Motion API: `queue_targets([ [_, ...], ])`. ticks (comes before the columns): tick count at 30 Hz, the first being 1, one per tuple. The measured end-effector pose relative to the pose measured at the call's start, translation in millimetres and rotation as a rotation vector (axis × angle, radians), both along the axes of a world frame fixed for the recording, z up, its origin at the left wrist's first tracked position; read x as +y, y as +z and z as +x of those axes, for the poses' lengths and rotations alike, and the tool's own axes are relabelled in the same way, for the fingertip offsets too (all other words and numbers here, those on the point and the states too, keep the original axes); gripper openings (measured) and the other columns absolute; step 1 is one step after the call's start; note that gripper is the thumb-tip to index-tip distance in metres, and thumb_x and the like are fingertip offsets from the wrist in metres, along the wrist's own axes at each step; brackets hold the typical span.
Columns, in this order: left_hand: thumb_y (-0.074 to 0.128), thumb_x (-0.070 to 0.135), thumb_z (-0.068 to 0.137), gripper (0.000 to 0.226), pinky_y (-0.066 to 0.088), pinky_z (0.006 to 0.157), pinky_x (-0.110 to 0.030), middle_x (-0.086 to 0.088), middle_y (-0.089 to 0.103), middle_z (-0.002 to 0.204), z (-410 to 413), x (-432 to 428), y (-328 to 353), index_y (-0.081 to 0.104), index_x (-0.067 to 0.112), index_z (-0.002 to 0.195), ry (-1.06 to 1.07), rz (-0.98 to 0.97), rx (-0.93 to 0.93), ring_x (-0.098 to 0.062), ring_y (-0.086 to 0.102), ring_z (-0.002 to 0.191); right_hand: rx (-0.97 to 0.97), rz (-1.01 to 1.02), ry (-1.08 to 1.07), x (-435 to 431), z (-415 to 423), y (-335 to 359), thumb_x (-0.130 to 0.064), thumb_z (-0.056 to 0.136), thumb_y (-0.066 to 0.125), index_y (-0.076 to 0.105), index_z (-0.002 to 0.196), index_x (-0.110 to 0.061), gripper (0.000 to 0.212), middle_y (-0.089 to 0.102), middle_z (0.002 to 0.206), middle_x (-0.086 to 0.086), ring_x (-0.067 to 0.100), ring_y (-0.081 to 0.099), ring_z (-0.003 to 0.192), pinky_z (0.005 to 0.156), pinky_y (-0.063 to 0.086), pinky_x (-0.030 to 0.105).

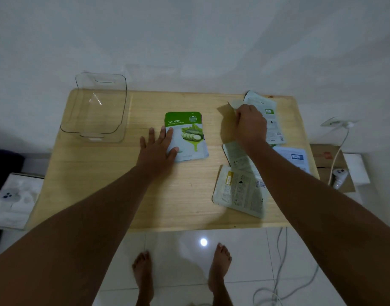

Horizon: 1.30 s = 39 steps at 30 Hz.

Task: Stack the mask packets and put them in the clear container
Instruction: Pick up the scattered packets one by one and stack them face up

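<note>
A green and white cucumber mask packet [187,134] lies face up in the middle of the wooden table [114,186]. My left hand [158,146] rests flat with fingers spread on its left edge. My right hand [250,124] is closed on the corner of a pale packet [231,106] lifted off the table at the back right. Other packets lie face down on the right: one at the back [270,115], one under my forearm [237,156], a blue-marked one [296,157], and a yellow-marked one [238,192] near the front. The clear container [96,109] stands empty at the back left corner.
A white wall rises just behind the table. A white box [13,199] sits on the floor at the left. On the right, a cardboard box [331,164] holds a white controller [339,176]. Cables [278,283] trail across the tiled floor beside my bare feet.
</note>
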<state>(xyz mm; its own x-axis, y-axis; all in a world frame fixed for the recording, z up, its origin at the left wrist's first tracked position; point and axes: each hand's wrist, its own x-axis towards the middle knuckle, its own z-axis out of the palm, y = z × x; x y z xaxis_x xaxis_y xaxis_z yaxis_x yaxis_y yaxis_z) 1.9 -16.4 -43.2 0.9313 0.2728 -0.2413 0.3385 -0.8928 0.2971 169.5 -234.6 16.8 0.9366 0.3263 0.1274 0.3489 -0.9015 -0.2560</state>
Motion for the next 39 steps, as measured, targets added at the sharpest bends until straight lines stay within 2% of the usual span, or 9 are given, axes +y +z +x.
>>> queue_targets([
  [7,0.032,0.050,0.100,0.070,0.002,0.119,-0.060,-0.004,0.006,0.167,0,1,6,0.003,0.022,0.158,0.001,-0.043,0.032,-0.038,-0.003,0.152,-0.111,0.589,-0.045,32,-17,37,-0.013,0.092,0.051,0.062,0.093,-0.005,0.014,0.064,0.086,0.005,0.017,0.060,0.077,0.066,0.040,0.023],
  [9,0.032,0.050,0.100,0.070,0.003,0.119,-0.060,-0.003,0.006,0.167,0,0,6,0.004,0.022,0.158,0.003,-0.034,0.037,-0.038,-0.003,0.152,-0.053,0.745,-0.098,43,-24,45,-0.011,0.093,0.053,0.063,0.091,-0.003,0.012,0.060,0.074,-0.006,-0.001,0.060,0.064,0.060,0.042,0.014],
  [13,0.028,0.046,0.102,0.065,0.003,0.119,-0.060,-0.003,0.007,0.167,0,0,4,0.006,0.023,0.158,0.011,-0.047,0.019,-0.038,-0.003,0.152,0.107,0.792,-0.166,64,-40,28,-0.006,0.092,0.056,0.065,0.095,0.002,0.012,0.062,0.077,-0.003,-0.018,0.053,0.057,0.056,0.036,-0.003],
  [16,0.025,0.042,0.103,0.061,0.002,0.120,-0.060,-0.004,0.008,0.167,-1,-1,3,0.007,0.020,0.158,0.029,-0.070,-0.008,-0.037,-0.003,0.152,0.216,0.738,-0.156,76,-54,10,-0.008,0.094,0.056,0.066,0.103,0.001,0.017,0.067,0.085,0.003,-0.013,0.060,0.064,0.064,0.045,0.003],
  [19,0.027,0.043,0.103,0.066,0.000,0.121,-0.058,-0.005,0.008,0.167,-1,-2,4,0.001,0.016,0.157,0.048,-0.108,-0.018,-0.036,-0.005,0.153,0.260,0.552,-0.023,80,-64,-3,-0.010,0.095,0.053,0.059,0.127,-0.001,0.034,0.070,0.112,0.015,0.023,0.067,0.100,0.095,0.052,0.032],
  [22,0.028,0.045,0.102,0.068,0.001,0.120,-0.060,-0.005,0.009,0.166,0,0,6,-0.002,0.021,0.157,0.036,-0.111,-0.019,-0.038,-0.004,0.152,0.256,0.374,0.230,78,-76,-15,-0.010,0.093,0.049,0.058,0.121,-0.008,0.030,0.065,0.108,0.012,0.027,0.065,0.091,0.082,0.056,0.041],
  [25,0.030,0.047,0.101,0.069,0.001,0.119,-0.061,-0.006,0.008,0.166,2,1,7,-0.002,0.023,0.157,0.016,-0.087,0.015,-0.039,-0.005,0.152,0.274,0.154,0.353,72,-83,-33,-0.017,0.096,0.047,0.054,0.125,-0.005,0.032,0.044,0.142,0.022,0.040,0.055,0.116,0.091,0.051,0.048],
  [32,0.028,0.047,0.101,0.068,0.005,0.119,-0.063,-0.007,0.012,0.166,2,-1,0,0.001,0.022,0.157,0.004,-0.015,0.015,-0.040,-0.001,0.152,0.238,0.180,0.293,47,-65,-37,-0.029,0.100,0.041,0.041,0.143,-0.012,0.046,0.030,0.157,0.018,0.037,0.036,0.141,0.111,0.038,0.055],
  [39,0.028,0.047,0.101,0.067,0.005,0.118,-0.063,-0.008,0.012,0.166,2,-1,0,0.001,0.022,0.157,0.008,-0.012,0.018,-0.040,-0.001,0.152,0.214,-0.213,-0.099,-14,-1,-28,-0.033,0.100,0.043,0.027,0.151,-0.016,0.056,0.018,0.161,0.020,0.048,0.012,0.147,0.116,0.016,0.066],
])
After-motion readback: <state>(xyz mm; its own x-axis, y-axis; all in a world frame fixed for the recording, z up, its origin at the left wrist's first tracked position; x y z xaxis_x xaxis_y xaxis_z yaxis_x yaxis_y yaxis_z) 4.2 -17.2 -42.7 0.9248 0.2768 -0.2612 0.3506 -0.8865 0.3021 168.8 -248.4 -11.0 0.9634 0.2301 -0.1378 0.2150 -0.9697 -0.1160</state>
